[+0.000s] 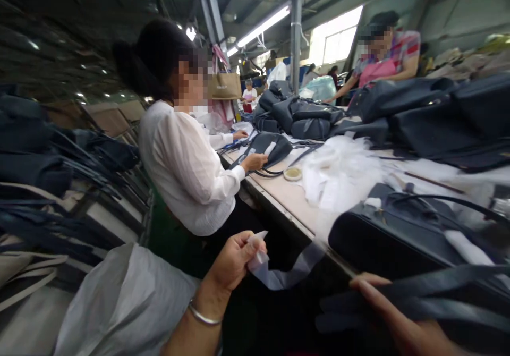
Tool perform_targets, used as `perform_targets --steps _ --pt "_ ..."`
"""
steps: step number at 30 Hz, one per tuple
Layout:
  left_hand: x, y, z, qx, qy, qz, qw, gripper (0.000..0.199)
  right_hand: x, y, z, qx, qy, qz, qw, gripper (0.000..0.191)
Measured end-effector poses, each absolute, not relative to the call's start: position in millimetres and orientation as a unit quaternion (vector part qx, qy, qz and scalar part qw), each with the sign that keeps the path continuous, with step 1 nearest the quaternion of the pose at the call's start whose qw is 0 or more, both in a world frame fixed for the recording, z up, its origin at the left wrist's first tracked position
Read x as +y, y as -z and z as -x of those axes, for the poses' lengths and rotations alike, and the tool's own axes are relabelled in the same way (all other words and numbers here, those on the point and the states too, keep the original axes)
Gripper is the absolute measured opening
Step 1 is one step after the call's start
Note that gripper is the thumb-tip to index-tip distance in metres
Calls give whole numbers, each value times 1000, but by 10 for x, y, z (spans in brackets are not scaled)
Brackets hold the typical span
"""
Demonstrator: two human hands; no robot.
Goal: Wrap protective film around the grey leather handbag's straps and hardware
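Note:
My left hand (235, 263), a silver bangle on its wrist, pinches one end of a translucent white strip (285, 279). This strip sags in a curve and runs up to the table edge. At lower right my right hand (392, 305) is blurred, its fingers closed around dark straps (434, 287); part of the grip is hidden. Just beyond that hand, a dark navy handbag (386, 234) lies on the table, its black handle arching over it. White wrapping shows on parts of the bag.
A heap of thin white sheets (338, 170) and a tape roll (292, 173) lie on the table (279, 194). Navy bags (295, 111) are piled behind. A co-worker in white (187, 159) handles a bag at left; another (386, 58) stands across. A pale sack (119, 297) is lower left.

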State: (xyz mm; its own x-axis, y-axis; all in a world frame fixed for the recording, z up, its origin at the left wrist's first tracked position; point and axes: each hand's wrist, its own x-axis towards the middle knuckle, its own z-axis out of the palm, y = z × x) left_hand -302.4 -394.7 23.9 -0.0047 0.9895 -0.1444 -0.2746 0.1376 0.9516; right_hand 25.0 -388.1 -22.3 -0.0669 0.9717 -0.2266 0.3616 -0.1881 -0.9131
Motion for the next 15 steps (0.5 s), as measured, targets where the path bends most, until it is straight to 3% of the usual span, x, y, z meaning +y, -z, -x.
perform_targets --steps 7,11,15 --pt "-3772 -14 2140 436 -400 -496 635 40 -3878 -118 -78 -640 -583 383 322 35" --pt "-3666 -18 1908 439 -366 -586 575 50 -3939 -76 -20 -585 -641 374 327 38" --pt "-3691 72 1864 403 -365 -515 663 50 -3974 44 -34 -541 -636 424 352 39"
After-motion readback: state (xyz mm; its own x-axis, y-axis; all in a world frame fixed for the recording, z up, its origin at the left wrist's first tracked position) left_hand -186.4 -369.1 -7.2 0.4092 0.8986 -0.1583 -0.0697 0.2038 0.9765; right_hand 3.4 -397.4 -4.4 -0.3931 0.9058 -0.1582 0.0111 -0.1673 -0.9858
